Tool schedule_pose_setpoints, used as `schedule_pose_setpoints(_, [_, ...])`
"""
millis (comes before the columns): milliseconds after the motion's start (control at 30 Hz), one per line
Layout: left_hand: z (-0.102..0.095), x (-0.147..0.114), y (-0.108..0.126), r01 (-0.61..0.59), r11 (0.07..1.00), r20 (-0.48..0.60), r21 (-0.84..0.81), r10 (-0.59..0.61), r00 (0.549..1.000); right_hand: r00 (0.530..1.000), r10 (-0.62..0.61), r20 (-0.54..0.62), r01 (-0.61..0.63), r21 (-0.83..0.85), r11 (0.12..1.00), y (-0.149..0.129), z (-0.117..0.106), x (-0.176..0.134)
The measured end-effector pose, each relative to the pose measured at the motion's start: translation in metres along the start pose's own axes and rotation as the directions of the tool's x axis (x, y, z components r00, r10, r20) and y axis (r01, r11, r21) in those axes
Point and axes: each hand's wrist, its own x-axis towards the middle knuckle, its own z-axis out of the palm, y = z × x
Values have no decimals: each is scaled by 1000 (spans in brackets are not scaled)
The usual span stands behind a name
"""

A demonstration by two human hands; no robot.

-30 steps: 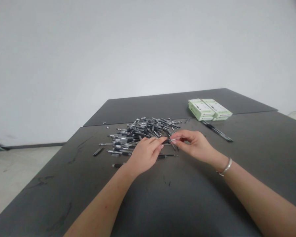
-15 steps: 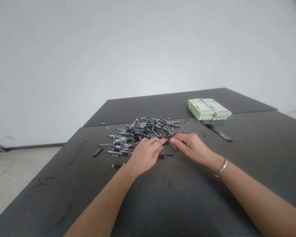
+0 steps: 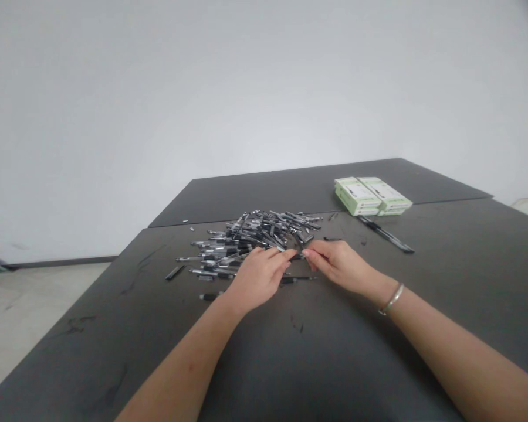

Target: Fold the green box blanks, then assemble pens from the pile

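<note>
"What's nearest on the table (image 3: 317, 375)?"

"A bracelet (image 3: 391, 299) on the right wrist. Then a loose pen (image 3: 209, 296), partly behind the left wrist, and a second loose pen (image 3: 288, 280) just beyond the left fingertips, on the near side."

"And the fingers?"

"The left hand (image 3: 260, 272) has thumb and forefinger closed on what looks like a pen in hand (image 3: 297, 256), its dark end poking out toward the other hand. The right hand (image 3: 338, 262) has thumb and forefinger pinched together at that end; whether something small sits between them, I can't tell."

"How would you do it well?"

"I'd brace the left hand low and hold the barrel firmly, near its end. Then I'd line the right fingertips up along the barrel and work straight, since a sideways push could slip or bend something thin."

"Anything in the way?"

"The heap of pens (image 3: 264, 234), I'd say: it crowds the left knuckles and reaches the far edge, left of its middle. Lift clear before turning the wrist."

"Further off?"

"Separate pens (image 3: 387, 234) lie toward the right, below green-and-white boxes (image 3: 374, 196) at the far edge, where a second tabletop (image 3: 264, 190) adjoins."
</note>
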Motion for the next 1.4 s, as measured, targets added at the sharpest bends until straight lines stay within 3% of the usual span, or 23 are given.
schedule_pose_setpoints(167, [0,0,-1,14,1000,7,-8,-14,1000,999,-32,15,31,53,998,1,-2,-1])
schedule_pose_setpoints(467, [6,-1,-4,4,999,1,50,-4,1000,998,-62,7,62,7,998,4,8,1])
schedule_pose_setpoints(700, [4,0,-1,-24,992,-34,126,29,999,999,54,-5,-53,98,994,3,14,2])
schedule_pose_setpoints(900, [4,0,-5,-18,996,-36,84,21,999,999,19,44,-27,171,985,6,8,1])
schedule_pose_setpoints(1033, [5,-1,-6,-11,997,-30,74,13,999,1000,-9,-4,9,128,992,7,7,1])
schedule_pose_setpoints(1400, [4,0,-4,-17,998,-20,63,18,1000,999,20,24,-23,105,994,6,10,2])
